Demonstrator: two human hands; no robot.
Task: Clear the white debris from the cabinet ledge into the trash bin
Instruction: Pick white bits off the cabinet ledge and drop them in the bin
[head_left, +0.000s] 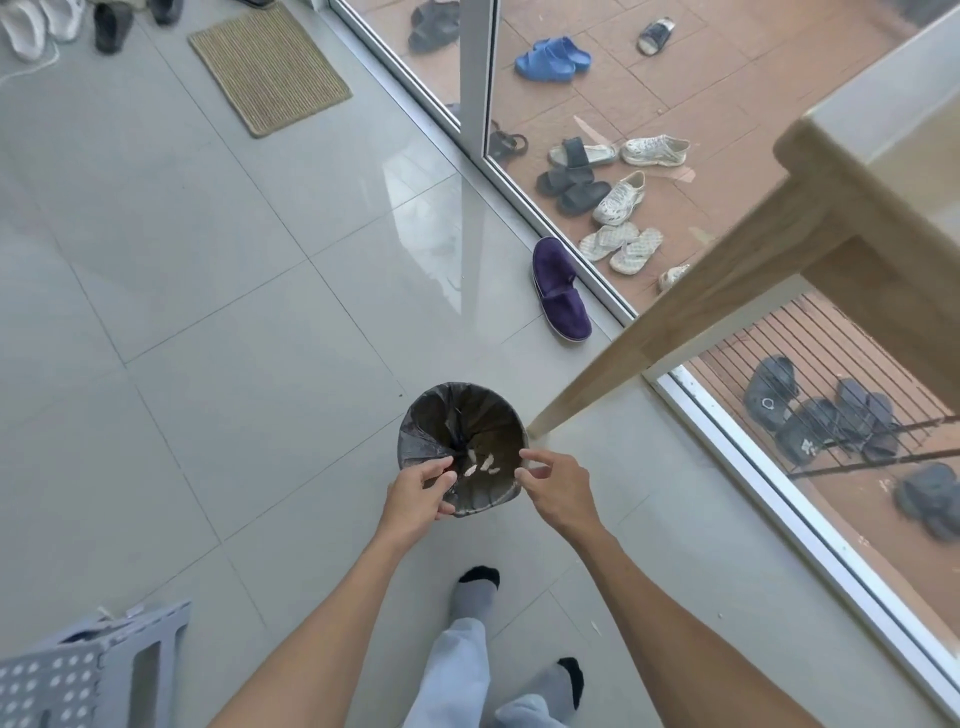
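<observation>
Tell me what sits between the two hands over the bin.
Between the left hand and right hand, the head view shows the trash bin opening, with white debris inside.

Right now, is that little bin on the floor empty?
Not empty: a few white debris bits lie inside the lined trash bin, which stands upright.

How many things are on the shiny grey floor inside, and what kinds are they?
Round trash bin with a dark liner: 1
Purple slipper: 1
Woven tan doormat: 1
Grey plastic folding stool with dotted holes: 1
Total: 4, leaving out the shoes cut off along the top edge.
</observation>
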